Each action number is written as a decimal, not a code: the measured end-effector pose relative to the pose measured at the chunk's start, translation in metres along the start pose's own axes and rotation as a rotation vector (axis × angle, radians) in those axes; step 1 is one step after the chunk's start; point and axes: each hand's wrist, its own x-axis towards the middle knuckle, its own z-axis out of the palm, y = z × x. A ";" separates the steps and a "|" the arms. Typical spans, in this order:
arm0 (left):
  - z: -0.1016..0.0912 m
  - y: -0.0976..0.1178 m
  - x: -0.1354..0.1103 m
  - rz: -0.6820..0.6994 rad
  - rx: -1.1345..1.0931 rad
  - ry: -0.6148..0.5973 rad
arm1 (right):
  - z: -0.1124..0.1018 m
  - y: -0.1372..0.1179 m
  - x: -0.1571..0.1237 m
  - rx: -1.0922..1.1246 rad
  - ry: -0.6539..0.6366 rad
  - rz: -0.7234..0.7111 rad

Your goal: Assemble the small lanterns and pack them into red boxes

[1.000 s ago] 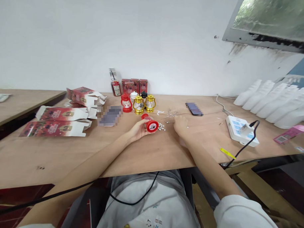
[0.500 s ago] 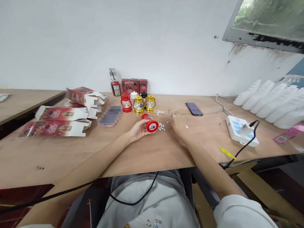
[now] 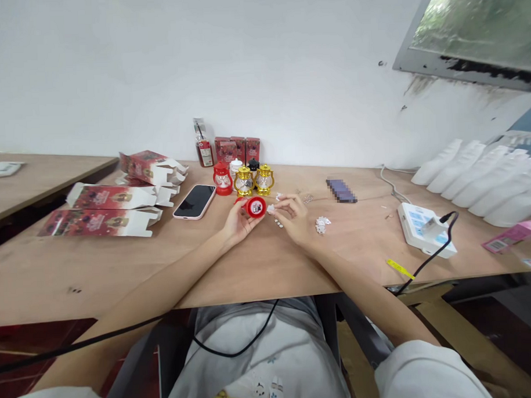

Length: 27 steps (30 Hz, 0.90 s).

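Observation:
My left hand [image 3: 237, 225] is closed around a small red lantern [image 3: 256, 207], tipped so its round base with a dark opening faces me. Close to the base's right side, my right hand [image 3: 296, 221] pinches a small white piece [image 3: 271, 209] between thumb and fingertips. Below that hand lie several small round discs [image 3: 279, 224], partly hidden by it. To its right is a little heap of white pieces [image 3: 322, 224], and beyond it some tiny metal parts [image 3: 308, 198]. Another red lantern [image 3: 222, 181] and two gold lanterns [image 3: 244, 181] stand behind.
White and black lanterns stand before red boxes [image 3: 252, 148] and a bottle [image 3: 204, 152] by the wall. Flattened cartons [image 3: 113, 197] and a phone [image 3: 195, 201] lie left. On the right are a second phone [image 3: 341, 190], a power strip [image 3: 423, 228] and white bottles [image 3: 487, 182].
My right hand has moved left from the metal parts to the lantern, now with a white piece. The held lantern has shifted slightly up and left, its base turned more toward me.

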 end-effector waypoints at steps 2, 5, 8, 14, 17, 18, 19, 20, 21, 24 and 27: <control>0.000 -0.001 -0.001 -0.018 0.019 -0.033 | -0.001 -0.003 -0.001 -0.108 -0.012 -0.100; 0.000 -0.004 -0.003 -0.070 0.054 -0.097 | -0.002 -0.003 -0.001 -0.228 -0.031 -0.240; 0.001 -0.006 -0.004 -0.102 0.067 -0.116 | -0.003 0.000 -0.001 -0.274 -0.071 -0.300; 0.001 -0.007 -0.003 -0.105 0.083 -0.116 | -0.003 0.002 -0.001 -0.341 -0.093 -0.265; 0.000 -0.007 -0.003 -0.100 0.116 -0.123 | -0.004 0.002 -0.002 -0.358 -0.083 -0.267; 0.000 -0.008 -0.003 -0.098 0.125 -0.125 | -0.004 0.002 -0.002 -0.360 -0.083 -0.266; 0.000 -0.008 -0.003 -0.096 0.133 -0.127 | -0.004 0.001 -0.002 -0.361 -0.082 -0.262; 0.000 -0.008 -0.003 -0.095 0.140 -0.127 | -0.005 0.001 -0.002 -0.362 -0.084 -0.254; 0.000 -0.008 -0.003 -0.093 0.146 -0.125 | -0.005 0.000 -0.002 -0.361 -0.087 -0.245; 0.001 -0.008 -0.003 -0.090 0.169 -0.121 | -0.008 -0.003 -0.002 -0.343 -0.098 -0.231; 0.001 -0.008 -0.004 -0.094 0.198 -0.141 | -0.009 -0.006 -0.002 -0.311 -0.114 -0.236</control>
